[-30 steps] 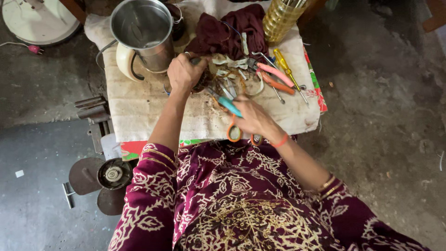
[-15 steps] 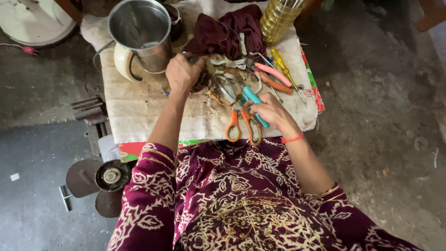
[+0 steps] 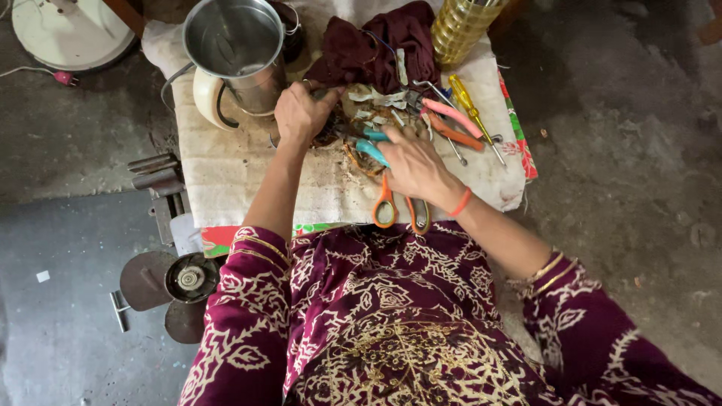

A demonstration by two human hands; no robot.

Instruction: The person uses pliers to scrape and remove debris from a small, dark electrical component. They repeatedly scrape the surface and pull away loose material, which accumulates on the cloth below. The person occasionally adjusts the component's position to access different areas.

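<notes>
our left hand (image 3: 301, 114) fingers curl round a dark rusty part (image 3: 329, 134) by the steel kettle (image 3: 233, 53) — right hand (image 3: 410, 162) grips teal-handled pliers (image 3: 370, 148) over the orange scissors (image 3: 397, 212), on the cloth-covered table (image 3: 241, 173).

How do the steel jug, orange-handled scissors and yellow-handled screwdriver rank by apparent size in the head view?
1. Steel jug, largest, though it rises nearer the camera.
2. Orange-handled scissors, partly hidden under the right hand.
3. Yellow-handled screwdriver, thinnest.
</notes>
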